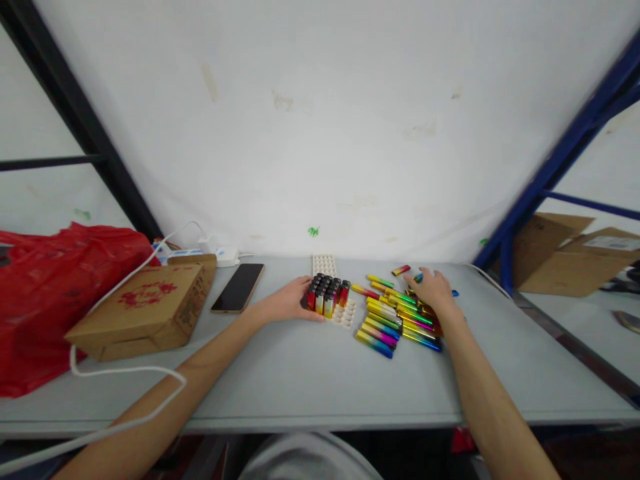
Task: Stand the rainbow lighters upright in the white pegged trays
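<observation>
My left hand (290,300) curls round the left side of a white tray with round holes (345,315), its thumb in front and its fingers behind. Upright lighters (327,293) with black tops and red, yellow and silver bodies fill the tray's left part. Bare holes show at its right front. To the right lies a loose pile of shiny lighters (383,327) in yellow, green, pink and blue. Over the pile's far right side, my right hand (434,292) reaches down with fingers apart. A small blue-green piece (419,277) shows between its thumb and forefinger; the palm hides the lighters beneath.
Another white holed tray (324,264) lies behind, against the wall. Left of my arm are a phone (239,288), a cardboard box (145,307), a red plastic bag (70,293) and a white cable (127,369). An open carton (565,260) stands beyond the blue frame (506,260).
</observation>
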A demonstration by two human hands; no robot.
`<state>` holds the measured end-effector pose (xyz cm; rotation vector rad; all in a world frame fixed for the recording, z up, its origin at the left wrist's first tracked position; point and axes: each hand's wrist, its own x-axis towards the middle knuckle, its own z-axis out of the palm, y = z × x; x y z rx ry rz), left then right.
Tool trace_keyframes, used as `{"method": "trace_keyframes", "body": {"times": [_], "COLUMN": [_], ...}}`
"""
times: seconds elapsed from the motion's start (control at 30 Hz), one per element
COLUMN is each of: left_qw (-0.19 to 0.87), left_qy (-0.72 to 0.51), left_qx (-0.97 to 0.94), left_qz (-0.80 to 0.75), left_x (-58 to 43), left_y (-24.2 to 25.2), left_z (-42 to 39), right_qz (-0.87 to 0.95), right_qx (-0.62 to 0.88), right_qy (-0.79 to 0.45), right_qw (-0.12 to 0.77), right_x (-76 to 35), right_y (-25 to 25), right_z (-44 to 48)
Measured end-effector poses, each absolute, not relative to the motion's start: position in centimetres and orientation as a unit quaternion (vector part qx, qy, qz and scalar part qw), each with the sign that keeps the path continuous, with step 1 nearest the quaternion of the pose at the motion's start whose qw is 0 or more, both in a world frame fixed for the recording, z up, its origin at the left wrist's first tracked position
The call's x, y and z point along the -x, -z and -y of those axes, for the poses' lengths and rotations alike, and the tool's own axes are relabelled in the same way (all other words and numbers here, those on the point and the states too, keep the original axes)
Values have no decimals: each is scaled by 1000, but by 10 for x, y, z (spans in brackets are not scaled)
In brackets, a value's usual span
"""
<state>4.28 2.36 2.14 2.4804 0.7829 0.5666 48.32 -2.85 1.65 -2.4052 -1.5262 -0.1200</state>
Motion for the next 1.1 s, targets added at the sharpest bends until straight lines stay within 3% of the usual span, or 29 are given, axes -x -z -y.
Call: {"method": "trace_keyframes", "body": {"times": [0.1,0.23,0.43,0.67,0.83,1.1], "left_qw": [242,241,246,239,244,237], "left_qy": [-211,-215,-217,-217,-216,-221], "left_qx": [-902,-901,-901,-902,-900,-901], "left_qz": [-289,-289,-284,-286,-289,-288], "left_x": [-43,-43,-43,-45,-45,-45], "left_y": [-20,-20,-19,-22,-22,-20], "left_z": [-25,-25,-25,-23,-22,-24], "right_qz": [538,556,545,458,479,537], "right_qx": [836,817,741,615,518,466], "right_qy": [-5,12,-49,-268,-340,-383], "right_qw": [105,152,388,583,621,590], "right_x": [-485,-479,-461,-415,-390,-350], "right_y": [-19,-22,-27,-29,-34,-45], "right_z": [24,22,22,24,42,52]}}
